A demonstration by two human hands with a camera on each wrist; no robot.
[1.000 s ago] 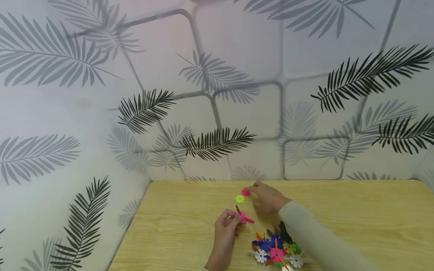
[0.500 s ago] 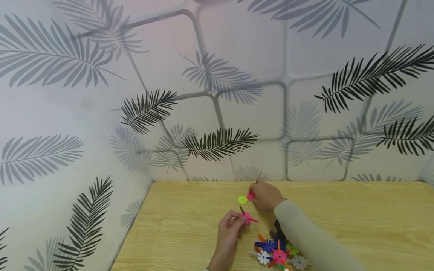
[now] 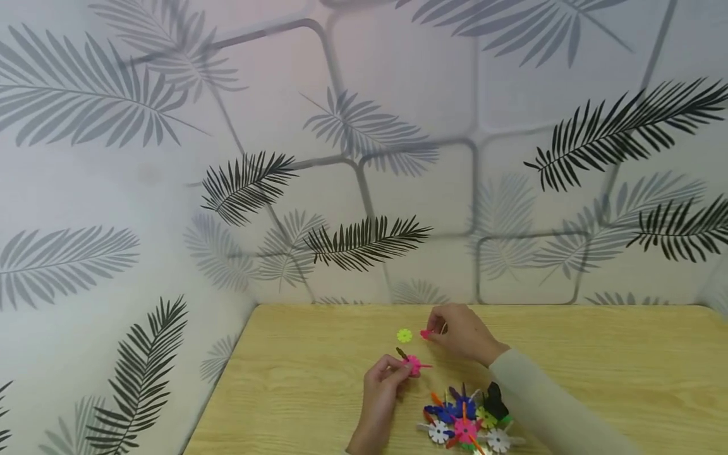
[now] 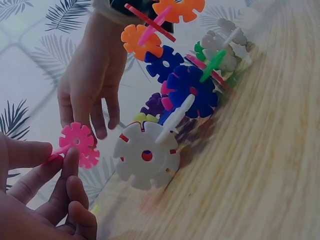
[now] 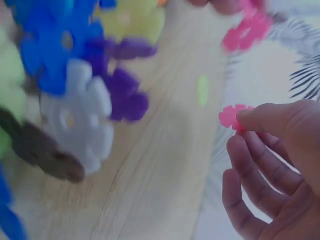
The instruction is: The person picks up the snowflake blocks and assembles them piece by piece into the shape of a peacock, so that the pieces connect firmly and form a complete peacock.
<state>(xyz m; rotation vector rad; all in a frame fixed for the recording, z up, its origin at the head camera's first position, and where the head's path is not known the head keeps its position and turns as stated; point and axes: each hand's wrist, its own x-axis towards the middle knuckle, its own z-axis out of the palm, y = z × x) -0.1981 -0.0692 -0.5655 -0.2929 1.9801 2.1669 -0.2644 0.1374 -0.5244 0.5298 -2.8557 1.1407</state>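
Observation:
My left hand [image 3: 380, 385] pinches a small joined piece of pink notched flower discs [image 3: 414, 364] with a brown disc [image 3: 401, 352] sticking out of it. In the left wrist view, thumb and fingers grip the pink discs [image 4: 76, 140] near one edge. My right hand [image 3: 465, 332], just beyond and to the right, pinches a single pink notched disc [image 3: 424, 333] between thumb and forefinger. The right wrist view shows that loose disc [image 5: 230, 117] at the fingertips, apart from the left hand's piece [image 5: 245, 32]. A yellow-green disc [image 3: 404, 335] lies on the table between the hands.
A large cluster of interlocked discs [image 3: 466, 431] in blue, white, pink, orange and black sits on the wooden table [image 3: 296, 379], near my right forearm. The patterned wall [image 3: 398, 189] rises behind the table's far edge.
My right hand has picked up the pink disc beside the yellow-green one and drawn it slightly right. My left hand keeps its piece in nearly the same place.

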